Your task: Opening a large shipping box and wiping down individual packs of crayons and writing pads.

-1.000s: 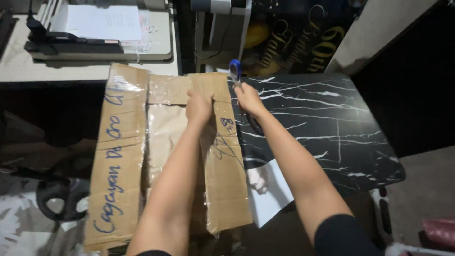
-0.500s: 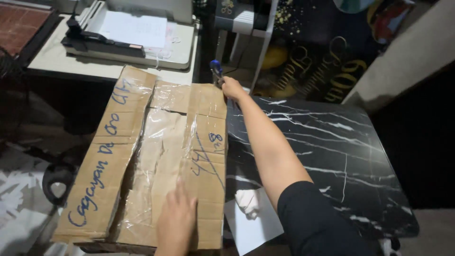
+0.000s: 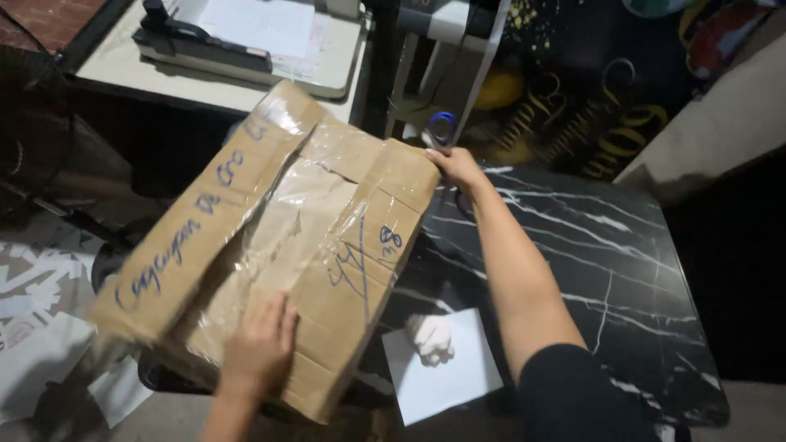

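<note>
A flattened brown cardboard sheet [image 3: 270,237], taped with clear film and marked with blue handwriting, lies tilted over the left side of a black marble-patterned table [image 3: 589,262]. My left hand [image 3: 258,348] presses flat on the sheet's near edge. At the sheet's far right corner, my right hand [image 3: 458,168] is shut on blue-handled scissors [image 3: 442,131], whose handle loop sticks up above the fingers.
A white paper sheet [image 3: 442,372] with a crumpled white wad [image 3: 432,337] lies on the table's near edge. A paper trimmer with white sheets [image 3: 246,37] stands on a pale desk at the back left. Dark banners with gold lettering [image 3: 589,123] hang behind.
My left hand slid from the cardboard's far end down to its near edge. The cardboard has swung and tilted, its near end shifting left. My right hand stayed at the far corner with the scissors.
</note>
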